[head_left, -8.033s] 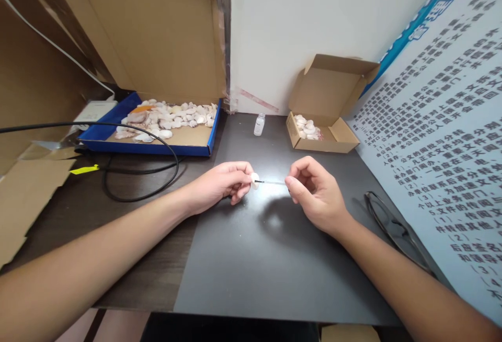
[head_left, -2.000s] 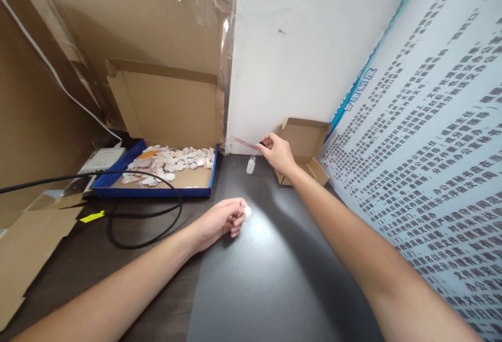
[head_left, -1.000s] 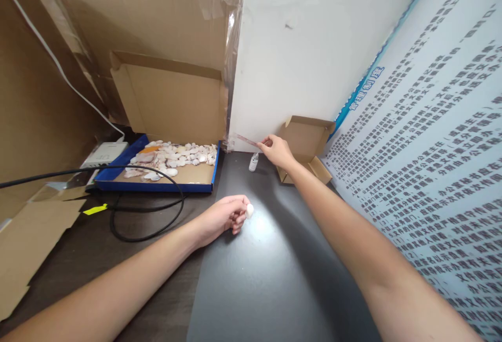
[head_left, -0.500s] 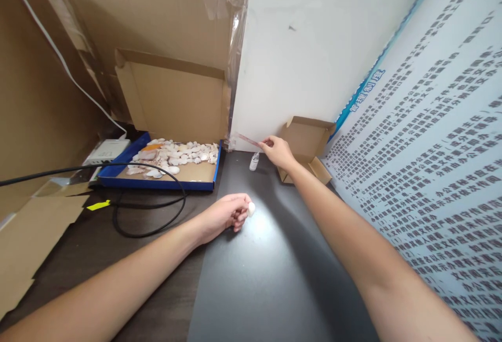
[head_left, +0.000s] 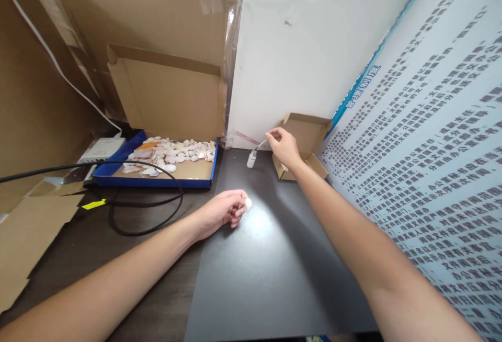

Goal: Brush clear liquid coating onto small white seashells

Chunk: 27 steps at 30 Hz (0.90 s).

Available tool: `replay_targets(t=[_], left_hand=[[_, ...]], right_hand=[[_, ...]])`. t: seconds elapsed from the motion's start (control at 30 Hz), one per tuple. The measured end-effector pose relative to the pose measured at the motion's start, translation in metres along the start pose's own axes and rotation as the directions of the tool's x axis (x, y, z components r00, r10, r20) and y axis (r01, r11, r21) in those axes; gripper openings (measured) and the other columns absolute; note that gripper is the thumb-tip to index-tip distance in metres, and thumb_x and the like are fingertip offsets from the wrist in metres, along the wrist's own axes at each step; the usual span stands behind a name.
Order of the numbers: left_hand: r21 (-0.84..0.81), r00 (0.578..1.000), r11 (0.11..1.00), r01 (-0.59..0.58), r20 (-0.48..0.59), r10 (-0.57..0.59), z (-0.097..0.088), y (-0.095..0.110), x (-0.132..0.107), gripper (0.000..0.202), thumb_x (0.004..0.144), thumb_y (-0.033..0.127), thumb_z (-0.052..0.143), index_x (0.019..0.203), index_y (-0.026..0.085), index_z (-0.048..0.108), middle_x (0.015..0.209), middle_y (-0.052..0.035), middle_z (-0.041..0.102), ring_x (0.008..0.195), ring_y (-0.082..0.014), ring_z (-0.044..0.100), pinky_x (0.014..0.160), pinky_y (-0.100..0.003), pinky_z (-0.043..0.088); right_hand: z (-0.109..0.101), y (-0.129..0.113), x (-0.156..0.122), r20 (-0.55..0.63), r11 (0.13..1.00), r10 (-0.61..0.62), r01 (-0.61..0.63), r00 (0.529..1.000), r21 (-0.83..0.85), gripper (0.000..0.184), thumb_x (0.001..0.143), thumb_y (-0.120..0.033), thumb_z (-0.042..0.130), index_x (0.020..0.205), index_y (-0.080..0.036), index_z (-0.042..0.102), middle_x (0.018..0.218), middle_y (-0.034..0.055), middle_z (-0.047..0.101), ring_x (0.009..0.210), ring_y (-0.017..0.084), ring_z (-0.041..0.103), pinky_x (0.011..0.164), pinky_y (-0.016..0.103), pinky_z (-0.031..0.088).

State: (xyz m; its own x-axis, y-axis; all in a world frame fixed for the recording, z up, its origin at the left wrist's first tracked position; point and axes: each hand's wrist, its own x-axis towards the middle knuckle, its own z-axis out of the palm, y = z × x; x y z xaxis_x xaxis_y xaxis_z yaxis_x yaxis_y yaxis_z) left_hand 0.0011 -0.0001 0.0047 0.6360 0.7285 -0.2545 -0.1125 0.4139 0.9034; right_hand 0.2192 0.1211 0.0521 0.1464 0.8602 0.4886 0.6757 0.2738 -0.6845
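Grey-black matting [head_left: 274, 274] covers the near part of the desk, with a printed board [head_left: 431, 148] leaning along its right side and brown cardboard walls on the left. At the back left a flat blue-rimmed box [head_left: 157, 181] lies open with a heap of pale shells [head_left: 168, 152] in it. A smaller cardboard box [head_left: 309, 132] stands open at the back right against the white wall, and a black cable [head_left: 174, 195] loops on the desk in front of the blue-rimmed box. The left hand [head_left: 219, 212] rests near the middle of the matting, fingers curled close, pinching one white shell [head_left: 248, 204] at the fingertips. The right hand [head_left: 284, 146] reaches to the back, just in front of the smaller box. Its thumb and forefinger are closed narrowly on a thin stick [head_left: 259, 146], whose lower end points into the mouth of a clear vial [head_left: 251, 159] standing upright. Whether the tip reaches any liquid cannot be told. The dip likely goes best with the stick kept in line with the narrow neck, so the light vial is not tipped, and with the shell kept steady in the bright patch.
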Motion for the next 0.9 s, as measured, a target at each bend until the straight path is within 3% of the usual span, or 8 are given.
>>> replay_targets(t=[0.1,0.23,0.43,0.73,0.9], left_hand=[[-0.013,1.000,1.000,-0.002,-0.003,0.001,0.000,0.000,0.000,0.016,0.076,0.024,0.059,0.074,0.017,0.045,0.057,0.0054,0.042,0.047,-0.0054,0.036,0.048,-0.019,0.033],[-0.031,1.000,0.999,-0.008,-0.008,0.007,-0.002,-0.001,0.001,0.018,0.079,0.029,0.062,0.078,0.016,0.049,0.060,0.0045,0.047,0.048,-0.0051,0.039,0.049,-0.020,0.036],[0.021,0.999,0.999,-0.026,0.022,0.025,-0.002,-0.004,0.002,0.022,0.082,0.033,0.064,0.082,0.015,0.053,0.059,0.0050,0.046,0.049,-0.0043,0.038,0.049,-0.019,0.034],[0.171,1.000,0.985,-0.012,0.021,0.009,-0.003,-0.010,0.008,0.032,0.081,0.044,0.068,0.082,0.017,0.053,0.057,0.0062,0.045,0.048,-0.0043,0.037,0.048,-0.018,0.034],[0.194,1.000,0.981,-0.003,0.027,-0.002,-0.003,-0.010,0.007,0.030,0.083,0.044,0.067,0.083,0.017,0.054,0.057,0.0058,0.046,0.049,-0.0045,0.039,0.048,-0.017,0.033]], right_hand=[[-0.013,-0.011,-0.018,-0.001,0.996,-0.002,0.002,1.000,0.087,0.024,0.086,-0.041,0.060,0.087,-0.018,0.065,0.082,0.0037,0.068,0.076,0.018,0.061,0.076,0.031,0.048],[-0.031,-0.025,-0.064,0.049,0.980,0.020,-0.029,0.999,0.196,0.028,0.087,-0.047,0.058,0.087,-0.019,0.063,0.073,0.0013,0.063,0.064,0.015,0.057,0.065,0.028,0.049],[-0.044,-0.021,-0.128,0.085,0.916,0.097,-0.123,0.992,0.381,0.031,0.085,-0.053,0.064,0.085,-0.022,0.061,0.071,-0.0002,0.058,0.060,0.013,0.053,0.059,0.027,0.049],[-0.031,-0.009,-0.149,0.146,0.849,0.164,-0.215,0.976,0.483,0.027,0.083,-0.049,0.068,0.087,-0.024,0.062,0.068,-0.0011,0.056,0.057,0.013,0.050,0.054,0.027,0.045],[-0.031,-0.005,-0.157,0.143,0.859,0.156,-0.205,0.977,0.468,0.023,0.085,-0.046,0.067,0.091,-0.025,0.061,0.068,-0.0012,0.055,0.057,0.014,0.051,0.054,0.029,0.045]])
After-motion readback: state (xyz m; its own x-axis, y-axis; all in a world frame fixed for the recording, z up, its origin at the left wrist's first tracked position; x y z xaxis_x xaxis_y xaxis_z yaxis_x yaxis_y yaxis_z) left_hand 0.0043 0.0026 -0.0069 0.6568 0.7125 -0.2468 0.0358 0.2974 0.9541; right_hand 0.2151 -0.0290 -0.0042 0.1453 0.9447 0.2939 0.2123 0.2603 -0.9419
